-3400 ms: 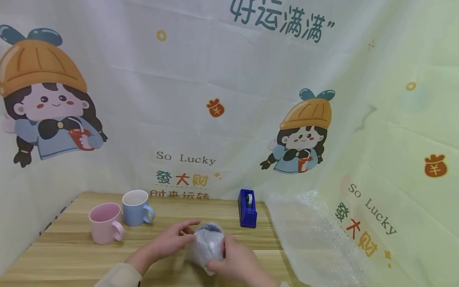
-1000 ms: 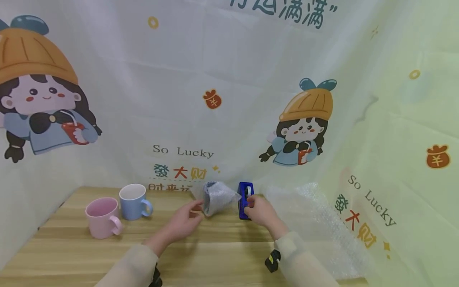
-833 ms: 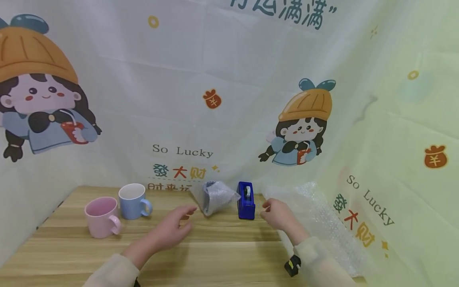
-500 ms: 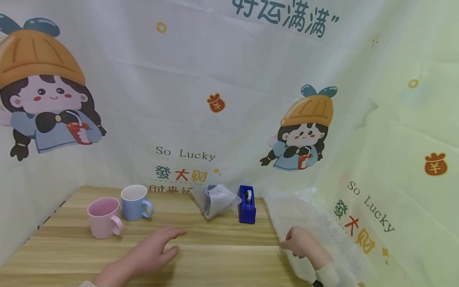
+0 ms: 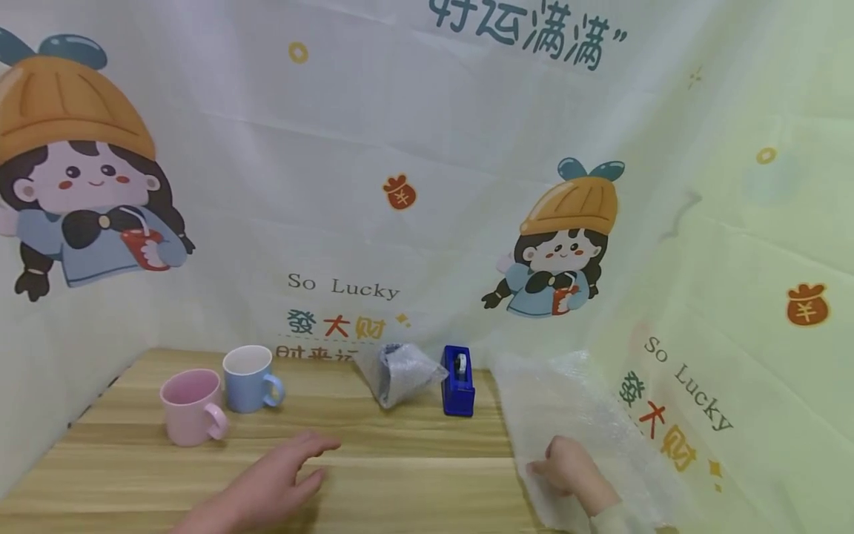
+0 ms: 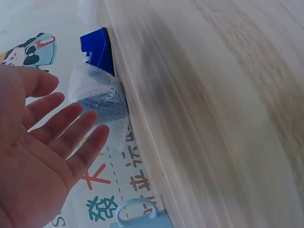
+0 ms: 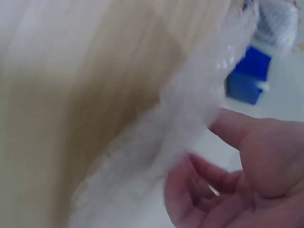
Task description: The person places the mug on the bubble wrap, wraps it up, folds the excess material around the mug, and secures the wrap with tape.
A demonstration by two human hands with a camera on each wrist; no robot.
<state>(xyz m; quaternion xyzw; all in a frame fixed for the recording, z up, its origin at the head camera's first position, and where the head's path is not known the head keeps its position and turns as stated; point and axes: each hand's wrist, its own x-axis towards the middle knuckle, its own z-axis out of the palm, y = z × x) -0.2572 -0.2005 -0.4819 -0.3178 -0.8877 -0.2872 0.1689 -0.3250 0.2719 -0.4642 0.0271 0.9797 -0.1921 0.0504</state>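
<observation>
My right hand [image 5: 570, 471] pinches the near left edge of a clear bubble wrap sheet [image 5: 554, 400] at the table's right side. In the right wrist view, the thumb and curled fingers [image 7: 178, 190] are at the sheet's blurred edge. My left hand [image 5: 280, 475] hovers over the front middle of the table, holding nothing. Its fingers are spread and relaxed in the left wrist view. At the back stands a bubble-wrapped bundle [image 5: 407, 371], its contents mostly hidden. Right beside it is a blue tape dispenser [image 5: 457, 382] with a roll in it.
A pink mug [image 5: 192, 411] and a light blue mug [image 5: 248, 382] stand close together on the left of the wooden table [image 5: 400, 482]. A printed cloth [image 5: 454, 222] hangs behind the table and along its sides.
Earlier both hands held the wrapped bundle; it now stands at the back beside the dispenser. My right hand moved from the dispenser to the sheet, and my left hand drew back toward the front.
</observation>
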